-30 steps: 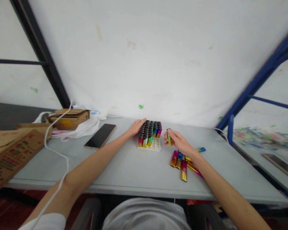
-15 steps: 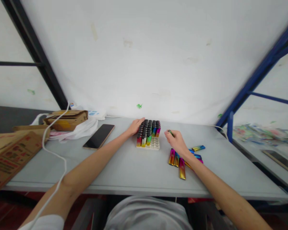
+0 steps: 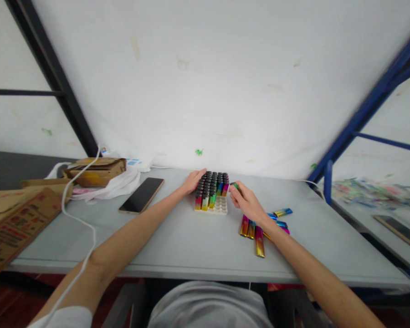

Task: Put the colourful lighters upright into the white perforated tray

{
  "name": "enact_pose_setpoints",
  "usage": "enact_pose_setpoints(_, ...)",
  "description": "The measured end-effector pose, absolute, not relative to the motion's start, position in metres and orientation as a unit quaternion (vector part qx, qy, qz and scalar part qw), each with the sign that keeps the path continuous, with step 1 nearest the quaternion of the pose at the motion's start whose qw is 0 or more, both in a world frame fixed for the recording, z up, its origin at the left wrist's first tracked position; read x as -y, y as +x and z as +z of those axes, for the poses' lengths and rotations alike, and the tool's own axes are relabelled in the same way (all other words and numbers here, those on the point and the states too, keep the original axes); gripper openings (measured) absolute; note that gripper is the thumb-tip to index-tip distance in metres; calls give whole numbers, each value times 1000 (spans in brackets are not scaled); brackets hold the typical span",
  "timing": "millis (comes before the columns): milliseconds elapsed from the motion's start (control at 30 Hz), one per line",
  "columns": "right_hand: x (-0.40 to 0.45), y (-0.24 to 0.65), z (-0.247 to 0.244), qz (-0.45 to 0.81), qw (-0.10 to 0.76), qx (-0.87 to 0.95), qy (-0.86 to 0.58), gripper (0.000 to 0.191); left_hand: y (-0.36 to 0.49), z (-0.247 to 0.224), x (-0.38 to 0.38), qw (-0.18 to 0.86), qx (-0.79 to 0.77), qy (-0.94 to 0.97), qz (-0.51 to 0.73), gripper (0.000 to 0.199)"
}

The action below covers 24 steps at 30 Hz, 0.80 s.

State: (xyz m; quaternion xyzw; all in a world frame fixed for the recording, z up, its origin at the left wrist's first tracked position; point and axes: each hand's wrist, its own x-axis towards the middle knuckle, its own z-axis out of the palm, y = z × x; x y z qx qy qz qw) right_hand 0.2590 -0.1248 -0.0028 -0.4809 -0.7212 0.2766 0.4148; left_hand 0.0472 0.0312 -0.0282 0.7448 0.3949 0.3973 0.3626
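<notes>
A white tray (image 3: 220,207) with round sockets stands on the grey table. Upright lighters (image 3: 207,189) with black tops and shiny rainbow bodies fill its back and left part, while bare sockets show at the front right. My left hand (image 3: 191,182) is closed against the left rear side of the tray and its lighters; some fingertips are hidden behind them. Just right of the tray, my right hand (image 3: 246,203) pinches a green lighter (image 3: 237,186) with a dark top. Several loose lighters (image 3: 259,242) lie below and beside my right wrist, some partly covered by the forearm.
A phone (image 3: 141,196) lies left of my left forearm. Farther left are cardboard boxes (image 3: 30,223), a white plastic bag (image 3: 121,183) and a white cable (image 3: 93,237) crossing over my arm. The wall (image 3: 225,91) borders the table's back; a blue metal frame (image 3: 348,132) stands at right.
My right hand has moved left with the green lighter, close to the tray's right side. My left hand stays at the tray.
</notes>
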Motion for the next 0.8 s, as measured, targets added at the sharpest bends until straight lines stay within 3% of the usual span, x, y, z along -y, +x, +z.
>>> enact_pose_setpoints(200, 128, 255, 5, 100, 357, 810, -455, 41, 47, -30, -34, 363, -401, 739, 401, 57)
enact_pose_setpoints(467, 128, 249, -1, 177, 321, 814, -450, 36, 47, -29, -33, 357, -399, 745, 397, 57)
enact_pose_setpoints(800, 122, 236, -5, 3, 227, 876, -426, 28, 47, -31, -33, 385, -389, 732, 405, 57)
